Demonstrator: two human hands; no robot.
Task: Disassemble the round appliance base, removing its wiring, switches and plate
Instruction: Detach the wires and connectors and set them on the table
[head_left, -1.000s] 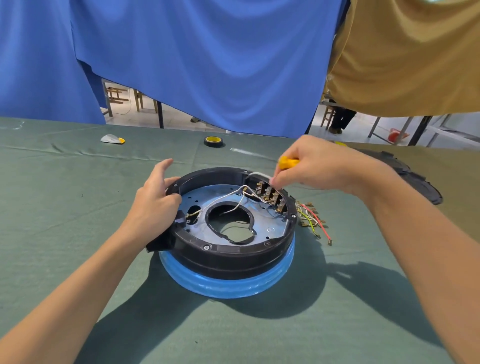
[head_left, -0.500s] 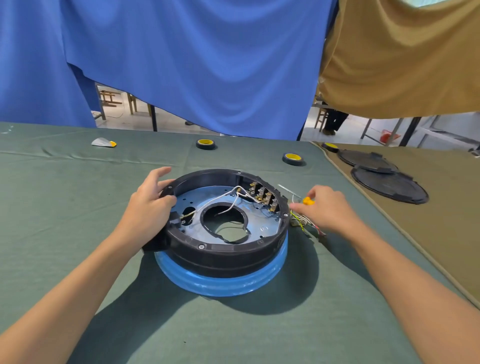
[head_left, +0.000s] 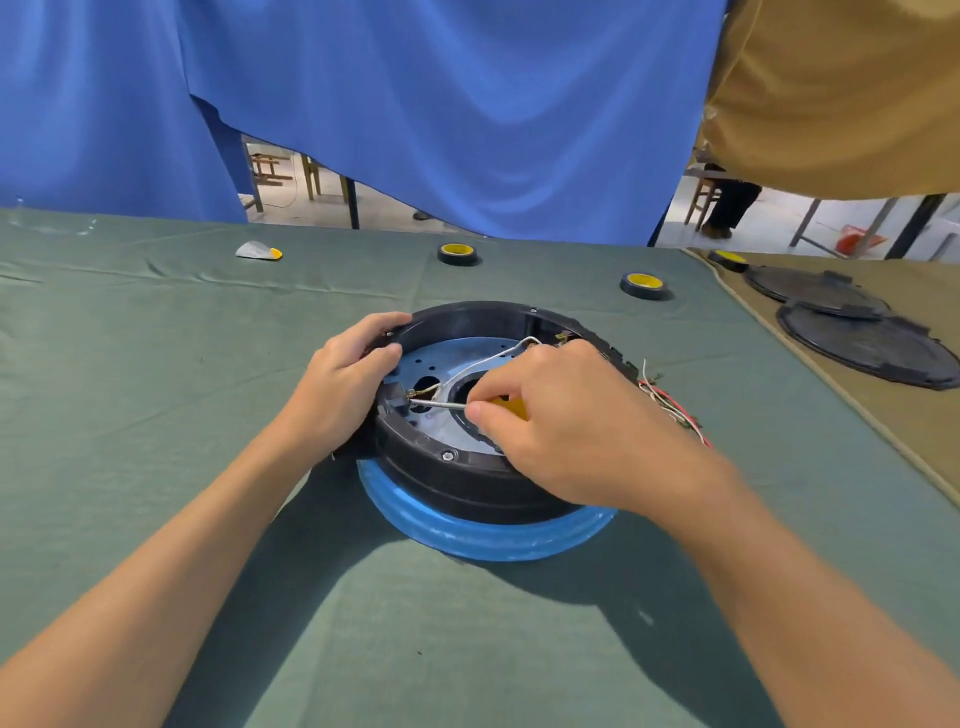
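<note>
The round black base (head_left: 467, 483) sits on the green cloth of the bench (head_left: 156, 389), straight ahead of the person and held between both hands. It rests on a wider blue ring (head_left: 493, 535) that shows below and on the near side of the right wrist.

The left hand (head_left: 343, 379) grasps the base at its left edge: the fingers curl over the top of the rim and the thumb lies along the inner side.

The right hand (head_left: 566, 426) reaches over the middle of the base and covers most of its right half. Its fingers and thumb pinch the yellow handle of a screwdriver (head_left: 439, 404). The bare metal shaft runs from the right fingertips leftward, nearly level, and its tip lies just beside the left thumb, at a small brass fitting on the inner wall. Whether the tip touches the fitting cannot be told.

Inside the base a blue-grey plate (head_left: 447, 358) with a large round hole lies between the two hands. A white wire (head_left: 493, 358) arches over it from the fitting by the left thumb to the far side of the right hand.

Just right of the right hand, loose wires (head_left: 670, 400) in red, white and green lie on the cloth beside the base. Beyond the hands lie three tape rolls (head_left: 457, 253); far right are two black lids (head_left: 862, 343).
</note>
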